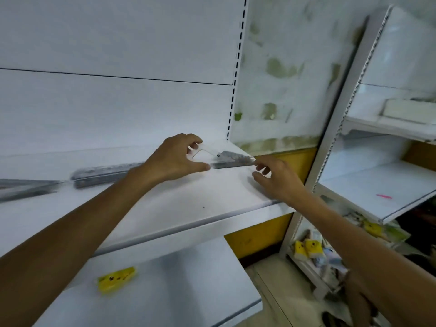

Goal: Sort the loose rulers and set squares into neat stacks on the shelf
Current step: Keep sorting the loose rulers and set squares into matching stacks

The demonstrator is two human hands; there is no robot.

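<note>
A stack of clear set squares lies at the right end of the white shelf. My left hand grips its left part, thumb at the front edge and fingers curled over the back edge. My right hand is at the stack's right tip, fingers loosely curled and touching it. A stack of clear rulers lies left of my left wrist, partly hidden by it. Another blurred stack of rulers sits at the far left.
A yellow packet lies on the lower shelf. To the right stands a second white shelving unit with a pink item on it and several yellow and pastel packets low down. A slotted upright borders the shelf.
</note>
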